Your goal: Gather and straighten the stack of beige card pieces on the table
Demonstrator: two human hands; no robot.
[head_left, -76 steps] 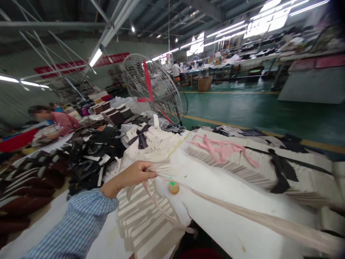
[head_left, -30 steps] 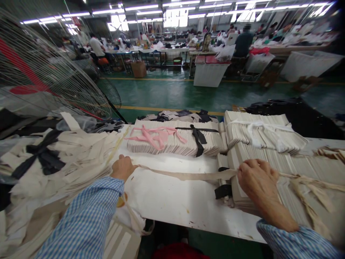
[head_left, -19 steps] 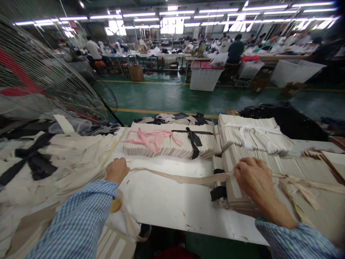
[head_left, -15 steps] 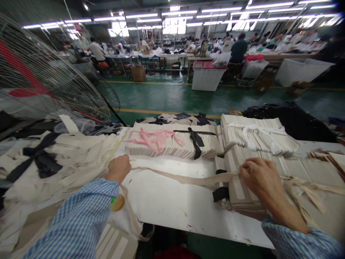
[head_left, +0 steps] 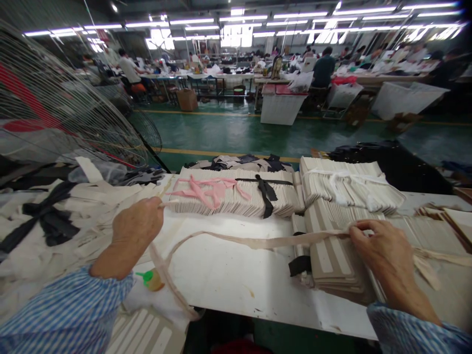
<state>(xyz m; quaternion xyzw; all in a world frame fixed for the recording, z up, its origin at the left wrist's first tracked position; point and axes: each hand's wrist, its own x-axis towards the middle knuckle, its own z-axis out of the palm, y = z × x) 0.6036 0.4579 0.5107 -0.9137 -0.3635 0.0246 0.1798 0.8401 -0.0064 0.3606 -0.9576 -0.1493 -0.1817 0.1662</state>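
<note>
A long beige fabric strip (head_left: pixel 254 241) runs across the white tabletop between my hands, with a slack loop at its left part. My left hand (head_left: pixel 138 223) is closed in a fist on the strip; a short pale end pokes out past the fingers and another length hangs below. My right hand (head_left: pixel 383 246) pinches the strip between thumb and fingers, over a stack of beige fabric pieces (head_left: pixel 332 260). A black band (head_left: pixel 300 265) sticks out at that stack's left side. Right of my right hand, a beige tie (head_left: pixel 438 256) lies over more stacked pieces.
Behind lies a cream bundle (head_left: pixel 236 204) with pink and black ties; a white-tied bundle (head_left: pixel 350 184) is at its right. Loose cream pieces (head_left: pixel 92 250) cover the left side. A large fan (head_left: pixel 73 98) stands at left. A small green-capped container (head_left: pixel 153 280) sits below my left wrist.
My left hand has moved left and slightly up, and my right hand has moved right along the stack. The strip's left part now curves in a loose loop.
</note>
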